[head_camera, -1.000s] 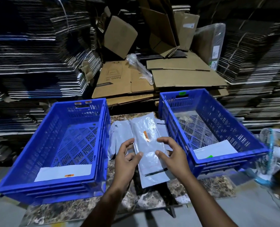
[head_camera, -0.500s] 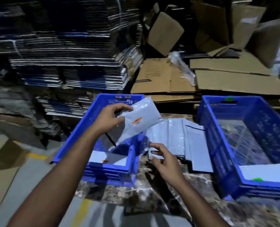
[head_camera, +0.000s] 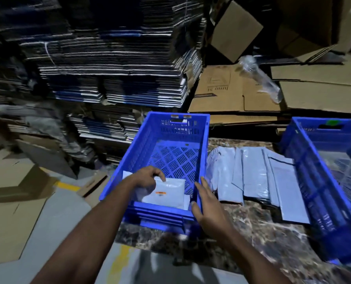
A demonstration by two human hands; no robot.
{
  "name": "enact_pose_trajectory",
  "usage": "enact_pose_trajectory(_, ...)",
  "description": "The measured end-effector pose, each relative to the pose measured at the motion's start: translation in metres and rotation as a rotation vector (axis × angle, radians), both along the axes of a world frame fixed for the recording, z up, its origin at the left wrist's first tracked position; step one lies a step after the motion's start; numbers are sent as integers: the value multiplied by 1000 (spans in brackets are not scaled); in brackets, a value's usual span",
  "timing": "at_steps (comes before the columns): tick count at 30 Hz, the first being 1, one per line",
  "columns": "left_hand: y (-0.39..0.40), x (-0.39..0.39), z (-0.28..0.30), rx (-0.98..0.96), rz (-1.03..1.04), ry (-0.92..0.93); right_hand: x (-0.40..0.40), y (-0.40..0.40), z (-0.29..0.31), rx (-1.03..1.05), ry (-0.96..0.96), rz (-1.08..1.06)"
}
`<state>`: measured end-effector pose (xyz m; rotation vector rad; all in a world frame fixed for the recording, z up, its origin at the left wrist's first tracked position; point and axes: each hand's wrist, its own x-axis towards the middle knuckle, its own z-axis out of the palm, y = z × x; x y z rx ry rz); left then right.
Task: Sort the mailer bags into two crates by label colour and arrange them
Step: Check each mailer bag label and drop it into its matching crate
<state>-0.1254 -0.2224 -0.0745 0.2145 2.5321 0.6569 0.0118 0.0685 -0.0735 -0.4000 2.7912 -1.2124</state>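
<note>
Moved since half a second ago: the mailer bag with the orange label [head_camera: 164,191], then held up above the crate rim in my left hand [head_camera: 148,178], is now down inside the left blue crate [head_camera: 203,144], at its near end. My right hand [head_camera: 206,203] has left the loose bags and come across to that crate's near right corner.

Item, left hand: inside the crate, fingers curled over the far left edge of the orange-label bag, holding it flat on top of another pale bag [head_camera: 127,174] already lying there.

Item, right hand: open, fingers spread and straight, palm against the outer side of the crate wall; gripping nothing.

Item, left blue crate: on the marble-pattern tabletop [head_camera: 262,232], orange tags on its far rim, far part of its slatted floor bare.

Item, unsorted mailer bags [head_camera: 256,175]: grey, overlapping in a row on the tabletop between the two crates.

Item, right blue crate [head_camera: 318,193]: partly out of view at right, green tag on its far rim.

Item, background: stacks of flattened cardboard [head_camera: 109,58] at far left, brown cartons [head_camera: 221,93] at far right.
</note>
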Motion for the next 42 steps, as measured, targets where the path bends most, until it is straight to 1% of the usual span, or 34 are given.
enact_pose_trajectory(2,13,13,7,-38,-25,-84,0,0,0,44,-15,-10)
enact_pose_trajectory(5,17,18,-6,-125,-65,-173,0,-3,0,121,-5,-19)
enact_pose_trajectory(8,24,16,-13,-127,-23,-228,0,-3,0,166,27,-10)
enact_pose_trajectory(9,29,13,-10,-131,-29,-213,-1,-2,0,167,46,2)
enact_pose_trajectory(11,44,10,-1,-144,-43,-76,-4,6,-1,105,72,13)
enact_pose_trajectory(12,55,9,6,-110,-36,22,-6,13,-2,57,79,-2)
enact_pose_trajectory(15,100,18,26,91,10,349,-21,45,-11,6,111,-152)
enact_pose_trajectory(17,136,31,33,201,31,500,-33,76,-19,10,112,-297)
enact_pose_trajectory(18,155,38,34,234,39,526,-39,94,-25,19,104,-373)
enact_pose_trajectory(20,188,50,30,245,60,508,-51,130,-37,74,84,-514)
enact_pose_trajectory(23,219,62,18,125,61,485,-63,180,-55,244,24,-660)
enact_pose_trajectory(25,225,65,13,48,71,503,-65,203,-63,367,-55,-665)
enact_pose_trajectory(27,226,67,11,11,80,519,-64,216,-66,437,-132,-636)
enact_pose_trajectory(31,230,70,13,-28,49,563,-65,231,-68,484,-206,-553)
enact_pose_trajectory(34,231,71,16,-33,57,570,-61,239,-65,442,-212,-612)
enact_pose_trajectory(37,233,74,17,-60,47,590,-56,244,-57,335,-183,-682)
enact_pose_trajectory(39,232,76,18,-26,43,628,-52,244,-45,174,-156,-749)
enact_pose_trajectory(41,233,79,19,-11,-29,708,-44,241,-26,-74,-126,-783)
enact_pose_trajectory(42,236,82,20,3,-66,738,-39,238,-14,-229,-124,-780)
